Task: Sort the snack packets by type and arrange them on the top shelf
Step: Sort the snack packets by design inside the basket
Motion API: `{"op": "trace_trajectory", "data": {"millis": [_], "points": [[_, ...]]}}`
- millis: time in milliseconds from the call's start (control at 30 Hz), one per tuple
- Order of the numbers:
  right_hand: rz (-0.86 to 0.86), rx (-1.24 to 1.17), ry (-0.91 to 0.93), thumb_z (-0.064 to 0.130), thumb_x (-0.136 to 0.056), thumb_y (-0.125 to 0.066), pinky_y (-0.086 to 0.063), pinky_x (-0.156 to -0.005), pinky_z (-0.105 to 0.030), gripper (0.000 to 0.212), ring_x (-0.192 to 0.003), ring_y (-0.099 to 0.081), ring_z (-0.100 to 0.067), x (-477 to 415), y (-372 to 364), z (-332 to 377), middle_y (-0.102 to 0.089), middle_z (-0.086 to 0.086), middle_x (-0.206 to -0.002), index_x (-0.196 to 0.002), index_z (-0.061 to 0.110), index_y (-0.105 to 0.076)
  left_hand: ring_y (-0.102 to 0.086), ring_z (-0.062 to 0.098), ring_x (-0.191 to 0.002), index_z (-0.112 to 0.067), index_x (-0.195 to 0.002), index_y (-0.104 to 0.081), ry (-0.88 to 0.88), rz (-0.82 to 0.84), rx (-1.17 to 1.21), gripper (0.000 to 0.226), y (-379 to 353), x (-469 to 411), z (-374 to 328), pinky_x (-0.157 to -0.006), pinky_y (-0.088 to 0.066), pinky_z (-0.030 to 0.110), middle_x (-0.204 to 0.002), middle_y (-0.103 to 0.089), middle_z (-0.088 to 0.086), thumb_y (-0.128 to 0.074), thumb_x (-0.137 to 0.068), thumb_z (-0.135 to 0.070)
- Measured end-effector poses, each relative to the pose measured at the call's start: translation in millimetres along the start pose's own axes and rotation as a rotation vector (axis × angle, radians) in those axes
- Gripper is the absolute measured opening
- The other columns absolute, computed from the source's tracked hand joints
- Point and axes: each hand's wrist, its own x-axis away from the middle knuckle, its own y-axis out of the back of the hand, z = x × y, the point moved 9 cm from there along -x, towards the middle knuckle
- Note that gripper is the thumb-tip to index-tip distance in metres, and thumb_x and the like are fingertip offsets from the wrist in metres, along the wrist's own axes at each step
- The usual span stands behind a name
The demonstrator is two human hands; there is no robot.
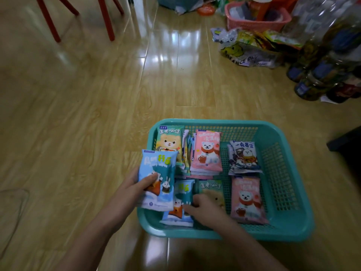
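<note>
A teal plastic basket (281, 173) sits on the wooden floor with several snack packets in it. My left hand (134, 189) holds a light blue packet (158, 173) upright over the basket's left rim. My right hand (203, 209) reaches into the basket and its fingers rest on a second blue packet (178, 214) lying at the front left. Around them lie a green bear packet (169, 141), a stack of pink bear packets (207, 153), a dark blue packet stack (244, 157), a lone pink packet (247, 200) and a green packet (212, 189) partly hidden by my right hand.
A pink basket (256, 22) with items stands at the back right, with loose snack bags (246, 49) in front of it. Plastic bottles (322, 75) crowd the right side. Red chair legs (105, 18) stand at the back left. A dark object (347, 143) is at the right edge.
</note>
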Motion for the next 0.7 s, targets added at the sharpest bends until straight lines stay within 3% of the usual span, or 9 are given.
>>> {"op": "trace_trajectory", "data": {"millis": [67,200,300,367,400,467,533,600,700], "points": [[-0.008,0.125,-0.02,0.034,-0.092,-0.053,-0.027,-0.047,-0.026,0.042,-0.047,-0.037,-0.012,-10.1,-1.3,5.9,-0.041,-0.003,-0.054,-0.057,0.016,-0.039,-0.07,0.007,-0.072,-0.021,-0.104,-0.062,0.051,0.029,-0.029,0.021,-2.7,3.2,11.4,-0.056,-0.05,0.013,-0.085,-0.075,-0.005,-0.049,-0.091,-0.01],[-0.055,0.414,-0.005,0.035,-0.09,-0.053,-0.029,-0.048,-0.025,0.043,-0.06,-0.046,-0.02,-9.4,13.2,20.9,-0.04,-0.002,-0.055,-0.054,0.015,-0.04,-0.066,0.006,-0.072,-0.016,-0.105,-0.058,0.139,0.084,-0.179,0.017,-11.6,5.4,32.1,-0.056,-0.049,0.011,-0.097,-0.071,0.004,-0.046,-0.094,-0.01],[-0.058,0.26,0.01,0.03,-0.09,-0.053,-0.046,-0.062,-0.031,0.03,-0.07,-0.056,-0.02,0.8,31.0,17.5,-0.059,-0.009,-0.07,-0.074,0.007,-0.062,-0.067,0.006,-0.069,-0.007,-0.107,-0.057,0.166,0.127,-0.229,0.016,-20.2,3.4,46.8,-0.06,-0.052,0.017,-0.094,-0.071,0.005,-0.053,-0.092,-0.01],[-0.051,0.169,0.025,0.031,-0.092,-0.052,-0.05,-0.074,-0.031,0.025,-0.083,-0.06,-0.018,9.5,46.3,11.7,-0.065,-0.006,-0.091,-0.098,0.009,-0.063,-0.068,0.018,-0.081,-0.003,-0.108,-0.055,0.161,0.095,-0.322,0.021,-22.9,-3.3,56.6,-0.076,-0.056,0.034,-0.098,-0.07,0.01,-0.057,-0.091,-0.015],[-0.039,0.131,0.035,0.031,-0.093,-0.051,-0.05,-0.071,-0.027,0.022,-0.085,-0.06,-0.015,13.0,52.6,9.0,-0.063,-0.001,-0.093,-0.102,0.013,-0.061,-0.067,0.024,-0.087,-0.003,-0.108,-0.055,0.143,0.067,-0.405,0.024,-25.2,-7.1,58.9,-0.082,-0.054,0.04,-0.102,-0.069,0.012,-0.057,-0.091,-0.02],[-0.054,0.064,0.072,0.03,-0.093,-0.051,-0.048,-0.066,-0.02,0.012,-0.083,-0.059,-0.011,18.0,66.6,8.0,-0.06,0.007,-0.089,-0.099,0.023,-0.058,-0.062,0.026,-0.102,-0.008,-0.115,-0.052,0.075,-0.006,-0.651,0.031,-29.8,-15.4,58.2,-0.088,-0.048,0.034,-0.114,-0.065,0.011,-0.056,-0.092,-0.028],[-0.146,-0.018,0.115,0.028,-0.093,-0.051,-0.05,-0.07,-0.021,0.005,-0.081,-0.059,-0.009,19.5,85.6,10.2,-0.06,0.009,-0.085,-0.091,0.028,-0.056,-0.059,0.025,-0.109,-0.01,-0.126,-0.046,-0.001,-0.078,-0.886,0.041,-36.0,-17.5,50.4,-0.085,-0.042,0.029,-0.119,-0.062,0.01,-0.051,-0.094,-0.034],[-0.298,-0.077,0.169,0.027,-0.092,-0.053,-0.052,-0.076,-0.025,0.007,-0.082,-0.059,-0.009,19.7,108.2,13.4,-0.06,0.009,-0.085,-0.086,0.031,-0.056,-0.059,0.025,-0.104,-0.009,-0.13,-0.039,-0.078,-0.119,-1.063,0.045,-43.1,-18.5,44.4,-0.082,-0.043,0.031,-0.112,-0.063,0.01,-0.046,-0.096,-0.036],[-0.554,-0.116,0.197,0.027,-0.092,-0.054,-0.046,-0.069,-0.022,0.013,-0.085,-0.056,-0.012,17.9,139.8,18.5,-0.06,0.005,-0.09,-0.099,0.019,-0.061,-0.056,0.023,-0.106,-0.009,-0.132,-0.032,-0.13,-0.142,-1.331,0.044,-48.6,-21.2,42.6,-0.081,-0.045,0.03,-0.114,-0.06,0.008,-0.037,-0.099,-0.037]]}}
